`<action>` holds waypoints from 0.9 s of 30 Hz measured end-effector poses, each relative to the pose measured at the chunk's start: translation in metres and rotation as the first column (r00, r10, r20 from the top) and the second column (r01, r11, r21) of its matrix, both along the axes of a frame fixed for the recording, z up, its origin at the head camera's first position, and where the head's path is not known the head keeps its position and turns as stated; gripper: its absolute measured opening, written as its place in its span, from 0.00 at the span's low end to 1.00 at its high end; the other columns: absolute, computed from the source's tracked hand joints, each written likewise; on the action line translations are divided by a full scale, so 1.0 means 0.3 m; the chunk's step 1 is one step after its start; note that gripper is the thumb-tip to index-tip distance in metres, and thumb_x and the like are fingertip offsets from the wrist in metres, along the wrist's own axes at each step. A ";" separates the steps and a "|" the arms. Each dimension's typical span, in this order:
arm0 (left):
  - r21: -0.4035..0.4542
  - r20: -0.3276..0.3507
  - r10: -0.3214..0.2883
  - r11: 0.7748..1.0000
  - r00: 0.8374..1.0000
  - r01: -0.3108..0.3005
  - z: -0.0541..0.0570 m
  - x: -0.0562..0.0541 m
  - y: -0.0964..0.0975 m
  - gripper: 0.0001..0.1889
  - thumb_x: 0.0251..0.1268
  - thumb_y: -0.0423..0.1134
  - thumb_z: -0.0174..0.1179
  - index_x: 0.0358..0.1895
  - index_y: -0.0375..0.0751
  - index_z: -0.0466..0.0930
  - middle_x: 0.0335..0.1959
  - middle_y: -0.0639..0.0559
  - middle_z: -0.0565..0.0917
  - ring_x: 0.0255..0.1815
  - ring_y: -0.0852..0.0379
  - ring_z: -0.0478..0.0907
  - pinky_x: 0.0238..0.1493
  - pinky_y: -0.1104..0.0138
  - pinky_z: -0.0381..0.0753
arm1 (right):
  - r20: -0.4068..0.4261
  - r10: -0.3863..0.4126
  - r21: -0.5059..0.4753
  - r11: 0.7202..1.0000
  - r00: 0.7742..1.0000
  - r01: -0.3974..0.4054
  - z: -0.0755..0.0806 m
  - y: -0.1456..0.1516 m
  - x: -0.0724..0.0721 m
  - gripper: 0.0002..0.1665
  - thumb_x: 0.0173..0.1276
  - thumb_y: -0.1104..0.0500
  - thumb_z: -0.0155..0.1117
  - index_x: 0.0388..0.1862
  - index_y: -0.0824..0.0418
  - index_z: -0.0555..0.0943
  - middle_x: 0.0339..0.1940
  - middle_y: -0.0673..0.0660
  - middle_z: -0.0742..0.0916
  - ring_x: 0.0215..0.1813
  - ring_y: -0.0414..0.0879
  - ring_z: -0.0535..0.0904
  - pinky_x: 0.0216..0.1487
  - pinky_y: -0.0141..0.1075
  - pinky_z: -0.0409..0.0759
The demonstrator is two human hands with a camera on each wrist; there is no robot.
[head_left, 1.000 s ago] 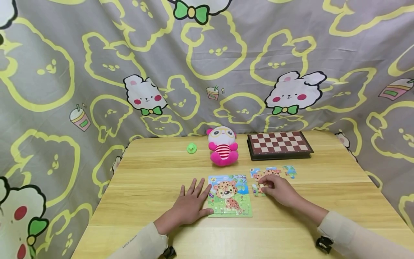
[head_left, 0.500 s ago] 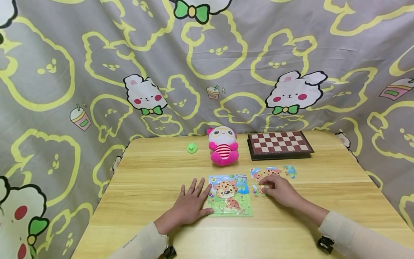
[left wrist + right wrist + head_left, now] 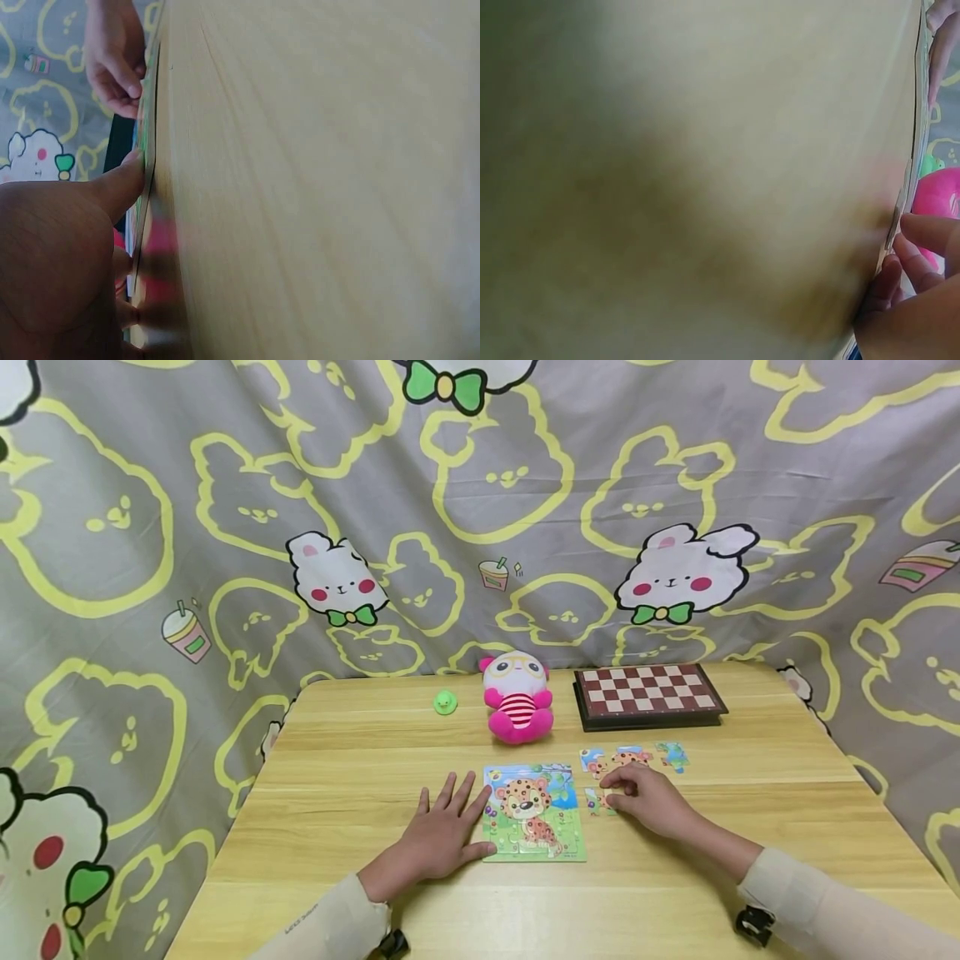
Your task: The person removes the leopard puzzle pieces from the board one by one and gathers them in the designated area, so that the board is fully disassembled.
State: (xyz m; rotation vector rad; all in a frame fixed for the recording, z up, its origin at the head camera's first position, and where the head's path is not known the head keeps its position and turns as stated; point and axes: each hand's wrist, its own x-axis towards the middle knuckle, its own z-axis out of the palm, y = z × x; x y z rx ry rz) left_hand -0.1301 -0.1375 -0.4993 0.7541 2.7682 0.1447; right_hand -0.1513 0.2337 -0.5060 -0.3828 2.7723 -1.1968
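On the table (image 3: 330,852), the puzzle (image 3: 534,814) lies between the left hand (image 3: 441,833) and the right hand (image 3: 654,797), with loose pieces (image 3: 673,755) right of it. Behind it sits the doll (image 3: 519,706), the duck (image 3: 446,702) to the left and the chessboard (image 3: 648,692) to the right.

The head view is bright and sharp, with pale glare on the near tabletop (image 3: 525,906); both wrist views are dimmer, the right one blurred.

Nothing can be read: in the head view, dark lettering on the cream fabric sleeve (image 3: 333,922) at seven o'clock and tiny print at the flat, multicoloured leopard puzzle's (image 3: 534,817) five-o'clock corner are illegible.
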 end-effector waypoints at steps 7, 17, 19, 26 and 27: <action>0.007 0.001 -0.001 1.000 1.000 0.001 0.006 0.000 0.000 0.47 0.71 0.76 0.42 0.86 0.57 0.44 0.86 0.45 0.42 0.85 0.36 0.37 0.73 0.28 0.48 | 0.038 -0.004 -0.018 1.000 0.999 0.005 0.013 -0.002 -0.002 0.09 0.68 0.63 0.72 0.47 0.61 0.87 0.41 0.51 0.85 0.38 0.44 0.73 0.38 0.32 0.73; 0.004 0.003 -0.001 1.000 1.000 0.001 0.009 0.000 0.001 0.47 0.71 0.76 0.42 0.86 0.56 0.44 0.86 0.45 0.42 0.85 0.37 0.37 0.74 0.28 0.48 | 0.077 -0.015 -0.057 0.998 0.997 0.019 0.013 -0.001 -0.010 0.10 0.68 0.64 0.72 0.48 0.62 0.87 0.43 0.53 0.86 0.38 0.45 0.73 0.38 0.32 0.73; 0.000 0.004 0.000 1.000 1.000 0.000 0.007 0.000 0.001 0.47 0.71 0.76 0.42 0.86 0.57 0.44 0.86 0.45 0.41 0.85 0.37 0.37 0.74 0.29 0.48 | 0.076 -0.016 -0.063 0.998 0.997 0.021 0.015 -0.003 -0.011 0.11 0.68 0.64 0.72 0.49 0.62 0.87 0.43 0.53 0.86 0.39 0.45 0.74 0.38 0.32 0.74; -0.011 -0.001 0.000 1.000 1.000 0.000 0.001 -0.002 0.001 0.48 0.71 0.77 0.41 0.86 0.57 0.43 0.87 0.46 0.41 0.85 0.37 0.37 0.74 0.29 0.49 | 0.069 -0.010 -0.071 0.997 0.998 0.015 0.027 -0.011 -0.013 0.13 0.66 0.65 0.73 0.49 0.63 0.87 0.41 0.53 0.85 0.39 0.44 0.75 0.39 0.31 0.76; -0.012 -0.002 -0.001 1.000 1.000 0.000 0.000 -0.002 0.001 0.48 0.71 0.77 0.41 0.86 0.57 0.43 0.87 0.46 0.41 0.85 0.37 0.37 0.74 0.29 0.49 | 0.069 -0.008 -0.072 0.997 0.998 0.013 0.028 -0.012 -0.014 0.13 0.65 0.65 0.73 0.49 0.63 0.87 0.41 0.53 0.85 0.39 0.44 0.75 0.39 0.31 0.76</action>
